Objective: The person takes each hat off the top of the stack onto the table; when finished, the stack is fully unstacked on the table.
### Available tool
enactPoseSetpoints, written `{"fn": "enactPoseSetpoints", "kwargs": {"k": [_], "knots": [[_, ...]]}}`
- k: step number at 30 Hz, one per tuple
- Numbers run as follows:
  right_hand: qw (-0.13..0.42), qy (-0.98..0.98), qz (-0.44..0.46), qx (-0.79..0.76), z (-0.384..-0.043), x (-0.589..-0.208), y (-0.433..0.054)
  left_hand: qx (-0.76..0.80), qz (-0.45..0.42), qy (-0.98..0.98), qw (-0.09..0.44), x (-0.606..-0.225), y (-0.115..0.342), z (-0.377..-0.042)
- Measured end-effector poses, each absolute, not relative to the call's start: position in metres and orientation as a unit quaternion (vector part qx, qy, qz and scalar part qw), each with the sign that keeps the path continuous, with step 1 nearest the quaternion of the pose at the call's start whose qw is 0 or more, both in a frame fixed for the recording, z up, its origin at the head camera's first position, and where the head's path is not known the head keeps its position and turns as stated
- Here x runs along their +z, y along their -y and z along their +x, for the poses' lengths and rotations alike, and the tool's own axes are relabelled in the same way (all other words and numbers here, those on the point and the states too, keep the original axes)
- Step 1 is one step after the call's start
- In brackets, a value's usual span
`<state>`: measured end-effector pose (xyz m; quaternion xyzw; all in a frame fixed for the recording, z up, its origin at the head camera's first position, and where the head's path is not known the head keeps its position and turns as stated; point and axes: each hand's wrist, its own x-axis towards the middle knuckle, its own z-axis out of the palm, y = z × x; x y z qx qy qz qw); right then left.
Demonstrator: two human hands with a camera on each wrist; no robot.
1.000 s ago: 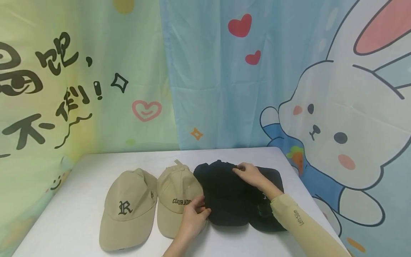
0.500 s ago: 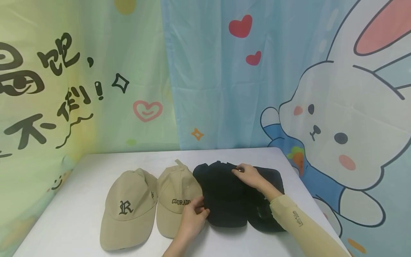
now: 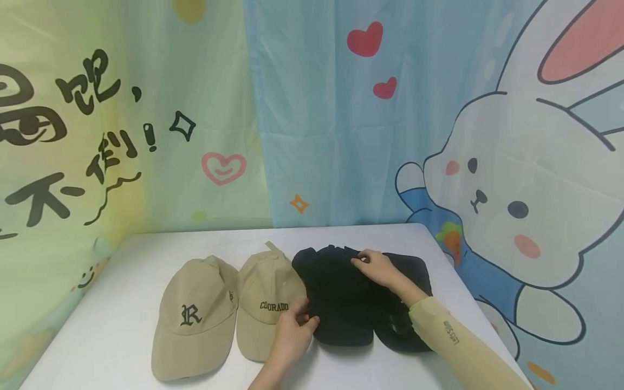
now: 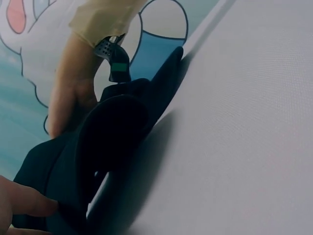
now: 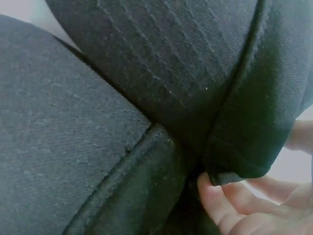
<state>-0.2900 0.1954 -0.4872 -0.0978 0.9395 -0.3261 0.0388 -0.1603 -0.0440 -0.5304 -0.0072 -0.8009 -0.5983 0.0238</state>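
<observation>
Two black baseball caps lie side by side on the right half of the white table (image 3: 122,281). My left hand (image 3: 293,331) pinches the near left edge of the left black cap (image 3: 341,292), where its brim starts. My right hand (image 3: 376,266) holds the same cap by its far right edge; in the right wrist view, fingers (image 5: 215,198) show under the cap's rim, with the thumb at its side. The other black cap (image 3: 408,264) sits partly beneath my right forearm and touches the first. In the left wrist view, the brim stands slightly off the table.
A beige cap with a dark R (image 3: 195,303) lies at the left. Beside it is a beige cap marked COLORADO (image 3: 270,281), partly covered by my left hand. A printed curtain (image 3: 302,108) hangs behind the table's far edge.
The left black cap has shifted slightly left and toward me, with my right hand moving a little left along with it. My left hand stays nearly in place.
</observation>
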Motion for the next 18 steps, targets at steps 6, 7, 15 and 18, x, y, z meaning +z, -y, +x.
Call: {"fn": "enactPoseSetpoints", "kwargs": {"k": [6,7,15,18], "knots": [[0.040,-0.940,-0.095,-0.324,-0.2887,-0.4877,-0.1953,-0.591,-0.015,0.806,0.041,-0.5309,0.0440,-0.1591],[0.040,-0.940,-0.094,-0.325,-0.2882,-0.4876,-0.1950,-0.590,-0.017,0.806,0.042,-0.5310,0.0440,-0.1590],[0.031,-0.941,-0.093,-0.323,-0.2876,-0.4897,-0.1931,-0.588,-0.019,0.807,0.045,-0.5314,0.0444,-0.1568],[0.029,-0.942,-0.092,-0.321,-0.2870,-0.4908,-0.1927,-0.596,-0.017,0.802,0.044,-0.5317,0.0439,-0.1561]]}}
